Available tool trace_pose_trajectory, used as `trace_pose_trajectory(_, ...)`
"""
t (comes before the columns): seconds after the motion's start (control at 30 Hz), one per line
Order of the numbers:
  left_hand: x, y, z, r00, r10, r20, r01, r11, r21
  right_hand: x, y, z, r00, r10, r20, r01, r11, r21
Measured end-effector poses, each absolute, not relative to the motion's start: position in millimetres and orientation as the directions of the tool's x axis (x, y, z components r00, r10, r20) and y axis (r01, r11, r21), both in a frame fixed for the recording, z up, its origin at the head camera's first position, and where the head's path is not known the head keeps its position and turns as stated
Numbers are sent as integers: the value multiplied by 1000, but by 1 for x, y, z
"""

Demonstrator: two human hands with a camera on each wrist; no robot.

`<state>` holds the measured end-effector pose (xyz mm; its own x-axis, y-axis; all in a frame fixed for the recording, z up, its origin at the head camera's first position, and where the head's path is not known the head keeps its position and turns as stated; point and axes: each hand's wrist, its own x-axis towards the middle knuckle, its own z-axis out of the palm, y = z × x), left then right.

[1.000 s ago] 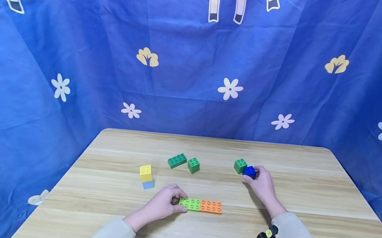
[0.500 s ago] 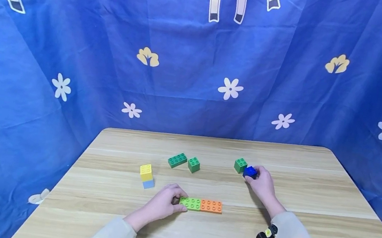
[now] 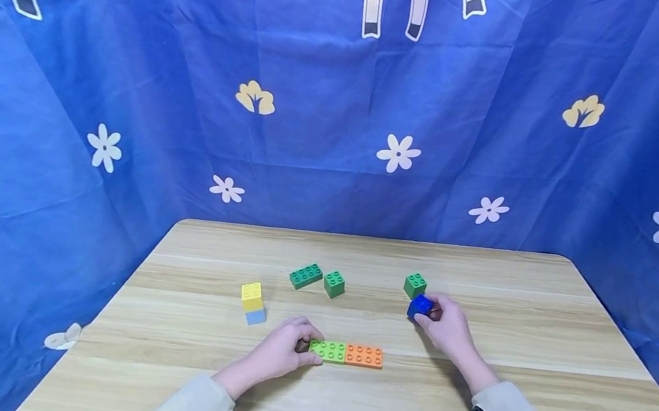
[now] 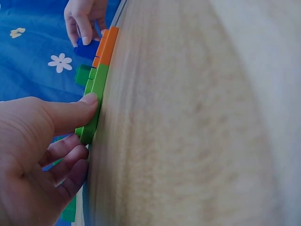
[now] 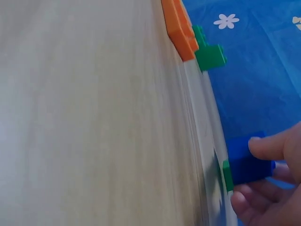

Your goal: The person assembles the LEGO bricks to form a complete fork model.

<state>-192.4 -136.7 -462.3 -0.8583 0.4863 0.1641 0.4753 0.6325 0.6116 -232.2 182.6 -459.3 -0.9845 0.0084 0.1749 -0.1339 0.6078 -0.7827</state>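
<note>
Blue block (image 3: 420,307) nearer, yellow (image 3: 252,297) head-only.

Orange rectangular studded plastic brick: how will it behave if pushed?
The orange brick looks stiff, given its crisp edges. Lying low and flat, it should slide rather than tip. Pushed leftward, it may meet resistance from the abutting lime-green rectangular plastic brick the left hand pinches.
</note>
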Motion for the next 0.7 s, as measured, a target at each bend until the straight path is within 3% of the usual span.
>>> trace_pose_trajectory(0.7, -192, -136, -461, -859, 484, 168, 475, 629, 615, -196, 158, -460, -962, -235, 137, -243, 515, -822)
